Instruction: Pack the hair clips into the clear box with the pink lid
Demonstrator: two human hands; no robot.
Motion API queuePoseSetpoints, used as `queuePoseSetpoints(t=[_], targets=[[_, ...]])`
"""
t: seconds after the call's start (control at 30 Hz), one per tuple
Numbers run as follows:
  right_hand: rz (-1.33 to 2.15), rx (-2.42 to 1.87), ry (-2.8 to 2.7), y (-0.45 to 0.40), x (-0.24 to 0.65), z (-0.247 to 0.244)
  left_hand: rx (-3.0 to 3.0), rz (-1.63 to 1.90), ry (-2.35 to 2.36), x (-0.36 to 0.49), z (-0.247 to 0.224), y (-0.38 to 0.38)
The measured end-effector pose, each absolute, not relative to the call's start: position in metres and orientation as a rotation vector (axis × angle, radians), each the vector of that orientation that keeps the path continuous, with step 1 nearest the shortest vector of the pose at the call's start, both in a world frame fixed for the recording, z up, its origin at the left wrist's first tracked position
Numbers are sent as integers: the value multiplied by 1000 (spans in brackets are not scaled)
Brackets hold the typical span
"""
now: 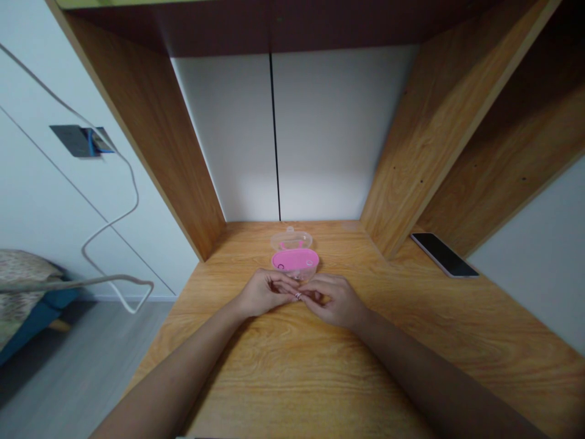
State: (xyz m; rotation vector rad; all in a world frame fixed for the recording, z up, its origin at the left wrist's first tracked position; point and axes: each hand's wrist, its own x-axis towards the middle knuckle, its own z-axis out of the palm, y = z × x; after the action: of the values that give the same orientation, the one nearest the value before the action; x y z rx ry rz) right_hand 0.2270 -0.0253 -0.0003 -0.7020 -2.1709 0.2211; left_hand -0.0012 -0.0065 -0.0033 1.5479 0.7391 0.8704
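Note:
My left hand (269,292) and my right hand (337,300) meet over the desk, both with fingers closed in a pinch. Between their fingertips is a small pale, shiny piece (298,296), too small for me to name. Just beyond the fingers stands an oval clear plastic case (312,272) with a pink insert (295,258). A small dark open loop (281,266) and a small pale loop (309,263) lie on the insert. The clear lid (291,240) is tipped back behind it. My fingers partly hide the case's front.
The wooden desk (283,378) runs between upright side panels (146,122), beneath a dark shelf (283,27). A phone (445,255) lies at the right. A white cable (132,183) hangs at the left, near a wall socket (82,141) and a patterned cloth (27,286).

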Motion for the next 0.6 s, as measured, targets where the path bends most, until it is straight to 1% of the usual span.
queuePoseSetpoints(t=[0.27, 0.6], targets=[[116, -636, -2215, -23, 230, -3, 1416, 846, 788, 0, -4, -6], [167, -695, -2130, -26, 226, -2, 1745, 867, 902, 0, 3, -10]])
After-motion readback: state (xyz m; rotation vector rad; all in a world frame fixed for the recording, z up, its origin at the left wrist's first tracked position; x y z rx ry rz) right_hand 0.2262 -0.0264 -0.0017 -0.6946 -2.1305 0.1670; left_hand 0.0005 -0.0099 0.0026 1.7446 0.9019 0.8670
